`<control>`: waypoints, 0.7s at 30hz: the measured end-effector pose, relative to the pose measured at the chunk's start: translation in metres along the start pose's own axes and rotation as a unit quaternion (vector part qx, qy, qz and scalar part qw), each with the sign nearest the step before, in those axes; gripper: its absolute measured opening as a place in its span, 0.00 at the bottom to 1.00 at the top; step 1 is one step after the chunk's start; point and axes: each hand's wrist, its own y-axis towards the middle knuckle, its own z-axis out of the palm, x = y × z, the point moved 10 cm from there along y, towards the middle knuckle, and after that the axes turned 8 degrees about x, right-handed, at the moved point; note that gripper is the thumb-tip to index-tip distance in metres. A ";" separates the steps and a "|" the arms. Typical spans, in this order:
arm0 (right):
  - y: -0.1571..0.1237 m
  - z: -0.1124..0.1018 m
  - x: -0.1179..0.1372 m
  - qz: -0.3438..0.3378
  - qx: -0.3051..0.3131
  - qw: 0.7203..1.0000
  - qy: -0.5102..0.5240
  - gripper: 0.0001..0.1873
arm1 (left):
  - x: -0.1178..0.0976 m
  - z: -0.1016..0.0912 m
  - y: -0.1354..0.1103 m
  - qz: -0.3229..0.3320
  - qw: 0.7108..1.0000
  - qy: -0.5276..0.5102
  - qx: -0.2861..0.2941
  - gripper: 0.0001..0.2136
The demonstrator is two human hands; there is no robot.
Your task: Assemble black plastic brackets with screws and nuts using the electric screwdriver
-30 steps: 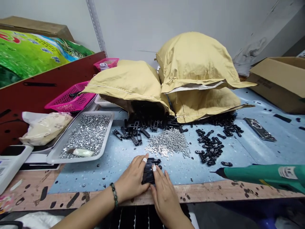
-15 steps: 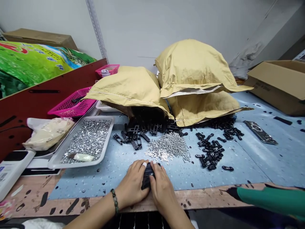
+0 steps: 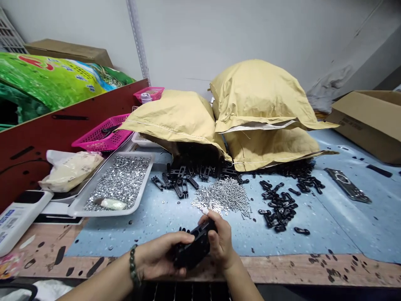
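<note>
My left hand [image 3: 159,255] is closed round a stack of black plastic parts [image 3: 193,250], thumb on top. The stack is tilted, raised over the table's front edge. My right hand [image 3: 222,240] grips its upper right end, and a white wrap shows on one fingertip. The fingers partly cover the stack, so its exact kind cannot be made out. Just beyond it lie a heap of small silver screws [image 3: 232,194] and a patch of small washers or nuts [image 3: 208,204]. Black slotted plastic parts [image 3: 178,182] lie behind, to the left, and small black link-shaped pieces [image 3: 280,209] to the right.
Yellow paper sacks [image 3: 257,96] stand at the back, one spilling black parts. On the left are a white tray [image 3: 140,196] of small metal pieces, a pink basket [image 3: 94,142] and a white scale [image 3: 23,217]. A phone-like object [image 3: 347,184] and a cardboard box [image 3: 363,121] are to the right.
Both hands were together on the black stack at the table edge; now it is lifted and tilted, my left hand lower left, my right hand at its upper right. The green tool at right has left view.
</note>
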 end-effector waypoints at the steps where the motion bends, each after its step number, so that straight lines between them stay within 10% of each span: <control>1: 0.000 0.004 -0.004 0.022 -0.005 1.000 -0.004 0.19 | 0.005 -0.003 0.000 -0.013 0.999 -0.048 -0.004 0.16; 5: -0.012 0.016 -0.042 0.215 -0.009 0.973 -0.082 0.19 | 0.002 -0.007 -0.007 -0.002 0.992 -0.126 0.018 0.21; 9: -0.017 0.026 -0.067 0.308 0.009 0.938 -0.161 0.21 | -0.022 -0.034 -0.034 0.060 0.997 0.015 -0.055 0.26; 14: -0.012 0.029 -0.072 0.320 0.018 0.921 -0.223 0.17 | -0.058 -0.068 -0.077 0.145 0.918 0.279 -0.240 0.25; 21: 0.026 0.034 0.006 0.122 0.071 0.981 -0.136 0.15 | -0.065 -0.009 -0.072 0.180 0.911 0.366 -0.063 0.23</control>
